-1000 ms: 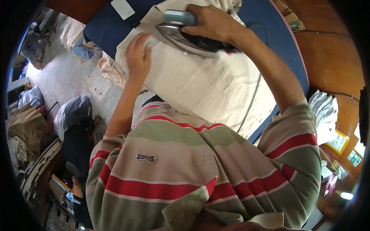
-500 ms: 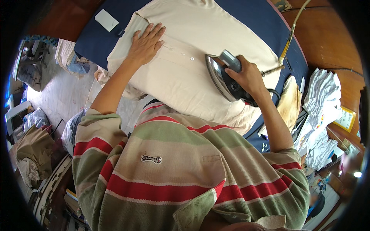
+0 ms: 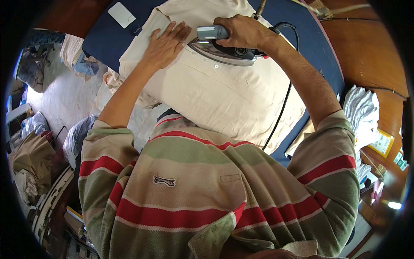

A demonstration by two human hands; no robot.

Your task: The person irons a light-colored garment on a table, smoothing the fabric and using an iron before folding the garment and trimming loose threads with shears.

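Note:
A cream buttoned garment (image 3: 189,97) is spread over the dark blue covered ironing table (image 3: 312,47). My left hand (image 3: 166,47) lies flat on it near the collar end, fingers stretched and slightly spread. In my right hand (image 3: 241,32), the fingers wrap round the handle of a steam iron (image 3: 228,54). Its soleplate rests on the cloth, and the pointed tip is just right of my left fingertips. A small white button (image 3: 216,66) shows below the iron. Black cable (image 3: 282,116) runs from the iron down across the garment.
A white card (image 3: 121,15) lies on the table's far left. Stacked white clothes (image 3: 361,110) stand at the right, beside a wooden panel (image 3: 362,52). On the left, cloth (image 3: 71,54) hangs near the tiled floor (image 3: 56,101), with a brown bag (image 3: 30,155) lower down.
My right hand has slid the iron left and away from me, turning its tip toward my left hand. The black cable now drapes over the garment. My left hand stays nearly in place.

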